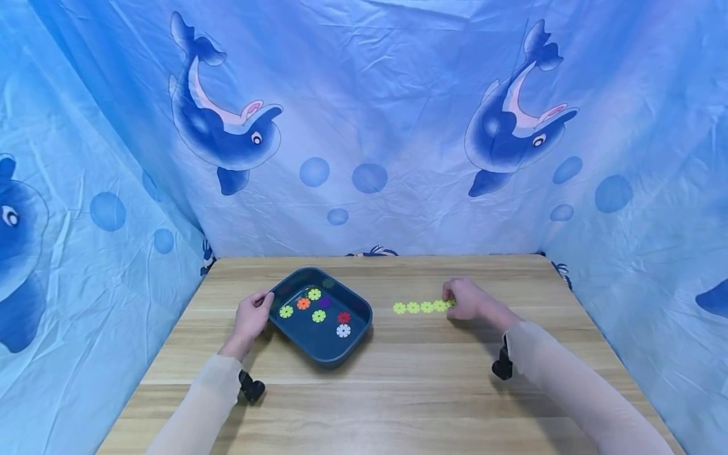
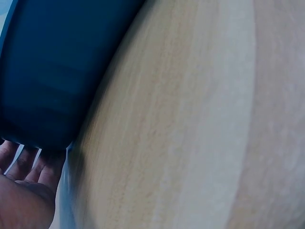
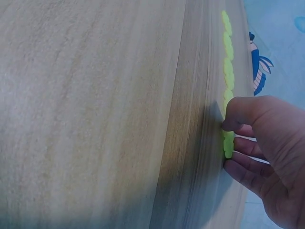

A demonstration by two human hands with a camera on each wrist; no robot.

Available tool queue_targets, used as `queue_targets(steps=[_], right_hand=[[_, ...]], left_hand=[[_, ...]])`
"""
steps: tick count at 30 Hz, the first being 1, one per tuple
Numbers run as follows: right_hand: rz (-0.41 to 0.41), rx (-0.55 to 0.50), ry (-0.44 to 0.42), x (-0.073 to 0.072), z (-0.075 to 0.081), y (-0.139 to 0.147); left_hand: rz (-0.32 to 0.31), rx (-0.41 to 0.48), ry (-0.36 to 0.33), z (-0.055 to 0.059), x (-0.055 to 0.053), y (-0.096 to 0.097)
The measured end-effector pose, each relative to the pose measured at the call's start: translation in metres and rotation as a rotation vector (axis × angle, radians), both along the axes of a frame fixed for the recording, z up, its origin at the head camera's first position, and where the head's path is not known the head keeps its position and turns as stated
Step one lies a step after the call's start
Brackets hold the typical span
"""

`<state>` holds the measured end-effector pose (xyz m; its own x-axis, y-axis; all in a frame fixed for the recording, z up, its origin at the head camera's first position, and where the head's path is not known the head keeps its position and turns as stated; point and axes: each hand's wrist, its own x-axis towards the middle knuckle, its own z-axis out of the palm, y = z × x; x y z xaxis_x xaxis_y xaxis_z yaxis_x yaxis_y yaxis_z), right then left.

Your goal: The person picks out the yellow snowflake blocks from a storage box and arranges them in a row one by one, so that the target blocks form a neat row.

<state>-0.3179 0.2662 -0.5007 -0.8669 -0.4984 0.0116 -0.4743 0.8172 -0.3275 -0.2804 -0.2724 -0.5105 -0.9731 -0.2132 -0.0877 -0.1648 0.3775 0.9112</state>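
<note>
The right hand (image 1: 469, 299) has thumb and fingers drawn nearly together, pinching the 3 o'clock end of a yellow-green disc row (image 1: 424, 308). The rest of the row extends from the fingertips towards 9 o'clock. The left hand (image 1: 254, 315) has its fingers bent at the 10 o'clock rim of a dark basin (image 1: 315, 338), gripping it.

The row consists of thin, flat, flower-shaped pieces with notched edges. They appear linked, though the right fingers cover part of that end. The basin is smooth and slightly glossy, a rounded rectangle set askew on a wood-grained table (image 1: 398, 404).

Inside the basin lie seven loose discs: three yellow-green, plus an orange disc (image 1: 301, 304), a purple disc (image 1: 325, 303), a red disc (image 1: 344, 317) and a white disc (image 1: 343, 331), the last towards 4 o'clock. Bare tabletop separates basin and row. A creased blue curtain (image 1: 352, 76), printed with dolphins, hangs at 12 o'clock. Each wrist bears a black device (image 1: 502, 366) beside a pale sleeve (image 1: 569, 379).
</note>
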Motion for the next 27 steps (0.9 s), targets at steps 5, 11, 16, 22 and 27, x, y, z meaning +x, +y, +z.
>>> queue_targets(steps=[5, 11, 16, 22, 27], right_hand=[[-0.012, 0.003, -0.017, 0.002, 0.002, -0.002], [-0.025, -0.016, -0.016, -0.001, 0.005, -0.01], [-0.033, -0.048, -0.001, -0.008, 0.011, -0.024], [0.016, -0.065, 0.008, -0.014, 0.025, -0.049], [0.047, -0.081, 0.022, -0.022, 0.038, -0.077]], left_hand=[[0.002, -0.014, 0.007, -0.002, 0.0, -0.001], [0.004, -0.019, -0.005, -0.002, 0.002, -0.001], [0.001, -0.018, -0.003, -0.002, 0.002, -0.001], [0.002, -0.018, 0.001, -0.002, 0.002, -0.001], [0.001, -0.018, 0.013, -0.003, -0.001, -0.001]])
